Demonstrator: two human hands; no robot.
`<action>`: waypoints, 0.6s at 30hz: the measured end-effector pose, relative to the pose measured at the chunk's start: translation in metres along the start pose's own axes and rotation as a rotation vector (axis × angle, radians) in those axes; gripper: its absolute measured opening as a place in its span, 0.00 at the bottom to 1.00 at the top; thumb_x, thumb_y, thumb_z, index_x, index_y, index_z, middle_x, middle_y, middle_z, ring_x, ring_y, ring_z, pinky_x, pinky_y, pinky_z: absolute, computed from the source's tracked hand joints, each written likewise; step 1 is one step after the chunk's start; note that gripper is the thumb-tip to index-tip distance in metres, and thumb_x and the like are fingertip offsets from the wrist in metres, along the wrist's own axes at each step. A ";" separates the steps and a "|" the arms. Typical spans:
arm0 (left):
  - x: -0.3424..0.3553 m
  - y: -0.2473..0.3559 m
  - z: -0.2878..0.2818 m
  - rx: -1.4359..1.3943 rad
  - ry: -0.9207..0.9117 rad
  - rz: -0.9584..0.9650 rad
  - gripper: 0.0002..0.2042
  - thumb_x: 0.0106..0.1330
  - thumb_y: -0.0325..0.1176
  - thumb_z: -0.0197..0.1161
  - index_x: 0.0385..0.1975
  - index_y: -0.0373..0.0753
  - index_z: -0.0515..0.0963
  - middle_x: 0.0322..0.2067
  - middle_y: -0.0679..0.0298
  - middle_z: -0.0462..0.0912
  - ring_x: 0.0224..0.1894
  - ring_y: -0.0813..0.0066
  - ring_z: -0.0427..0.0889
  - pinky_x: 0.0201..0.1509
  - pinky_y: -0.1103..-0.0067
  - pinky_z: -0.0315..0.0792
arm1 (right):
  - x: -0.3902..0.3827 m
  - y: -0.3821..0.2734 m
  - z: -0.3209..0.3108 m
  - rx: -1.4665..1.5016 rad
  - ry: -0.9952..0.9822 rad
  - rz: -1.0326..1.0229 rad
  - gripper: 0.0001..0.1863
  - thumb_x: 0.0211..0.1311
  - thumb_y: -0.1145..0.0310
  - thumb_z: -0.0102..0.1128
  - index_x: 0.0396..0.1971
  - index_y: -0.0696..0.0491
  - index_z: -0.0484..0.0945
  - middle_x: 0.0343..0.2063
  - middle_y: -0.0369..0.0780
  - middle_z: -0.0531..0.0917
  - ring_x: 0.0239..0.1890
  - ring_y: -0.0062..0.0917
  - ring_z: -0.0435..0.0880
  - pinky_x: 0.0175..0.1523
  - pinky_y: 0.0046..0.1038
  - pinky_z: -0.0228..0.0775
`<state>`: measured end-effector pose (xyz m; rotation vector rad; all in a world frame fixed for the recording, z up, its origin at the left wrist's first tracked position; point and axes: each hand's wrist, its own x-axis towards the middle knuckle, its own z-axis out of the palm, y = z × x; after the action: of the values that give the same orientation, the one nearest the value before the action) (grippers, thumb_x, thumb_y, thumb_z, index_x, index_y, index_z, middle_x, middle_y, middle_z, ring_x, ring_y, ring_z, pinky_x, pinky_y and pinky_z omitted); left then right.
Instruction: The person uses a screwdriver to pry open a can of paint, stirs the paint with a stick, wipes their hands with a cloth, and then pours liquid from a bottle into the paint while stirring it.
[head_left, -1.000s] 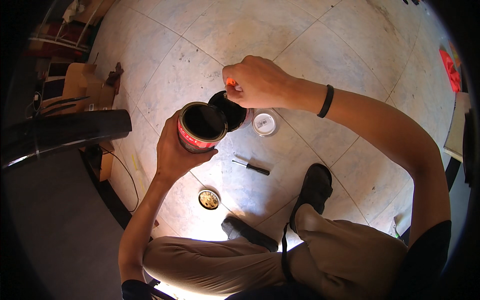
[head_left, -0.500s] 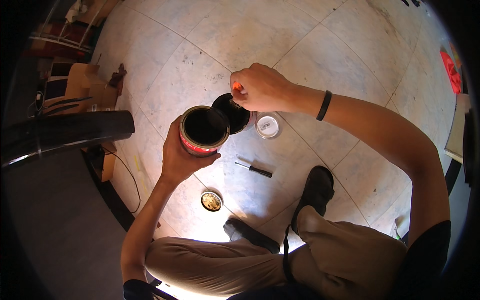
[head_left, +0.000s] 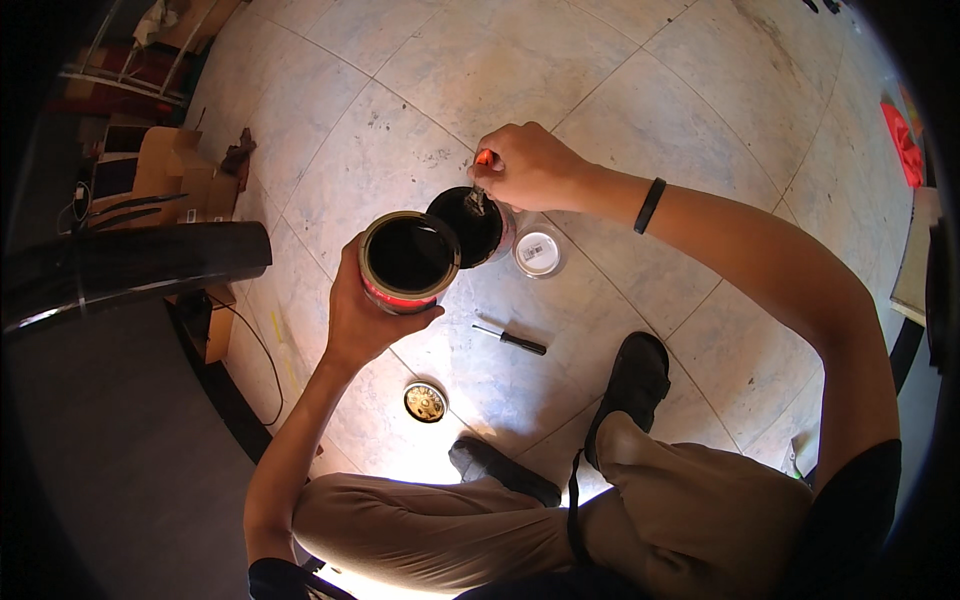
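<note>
My left hand (head_left: 362,315) is wrapped round a red-labelled can (head_left: 411,300), thumb along its near side. The can is tilted, and its mouth shows a dark interior. Beside its far right rim stands a second can (head_left: 466,232) with a black inside. Above that opening, my right hand (head_left: 530,165) is closed on an orange-handled tool (head_left: 484,158). The tool's mottled grey end points down into the second can; its exact kind cannot be made out.
Right of the second can stands a clear container with a white round top (head_left: 538,254). A black-handled screwdriver (head_left: 520,343) and a round gold lid (head_left: 425,402) lie on the tiled floor (head_left: 500,60). Cardboard boxes (head_left: 180,170) and a black tube-like bar (head_left: 150,265) occupy the left.
My right hand has risen slightly and shifted right, lifting the tool so more of its grey end shows. The left hand and its can stay nearly still.
</note>
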<state>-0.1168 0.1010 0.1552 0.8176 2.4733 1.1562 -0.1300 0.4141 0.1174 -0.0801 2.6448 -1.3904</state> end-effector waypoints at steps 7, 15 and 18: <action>-0.003 0.002 0.003 0.027 0.014 -0.033 0.51 0.43 0.31 0.93 0.68 0.34 0.66 0.60 0.54 0.83 0.62 0.61 0.85 0.69 0.67 0.79 | -0.016 -0.021 -0.030 0.319 -0.113 0.334 0.18 0.77 0.61 0.57 0.50 0.62 0.83 0.33 0.41 0.93 0.22 0.21 0.89 0.28 0.25 0.81; -0.003 0.000 0.008 0.071 0.050 -0.029 0.50 0.42 0.33 0.93 0.66 0.35 0.68 0.59 0.54 0.83 0.62 0.60 0.85 0.67 0.66 0.80 | -0.029 -0.026 -0.035 0.444 -0.067 0.486 0.18 0.77 0.61 0.55 0.45 0.62 0.84 0.33 0.44 0.93 0.25 0.25 0.91 0.26 0.26 0.80; -0.003 0.000 0.010 0.087 0.060 -0.021 0.50 0.42 0.33 0.93 0.67 0.35 0.68 0.59 0.54 0.83 0.62 0.59 0.85 0.67 0.66 0.80 | -0.032 -0.026 -0.031 0.471 -0.023 0.477 0.19 0.73 0.61 0.57 0.31 0.63 0.86 0.27 0.42 0.93 0.24 0.24 0.92 0.26 0.28 0.85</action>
<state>-0.1096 0.1047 0.1487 0.7890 2.5911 1.0874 -0.1041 0.4289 0.1596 0.5425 2.0482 -1.7462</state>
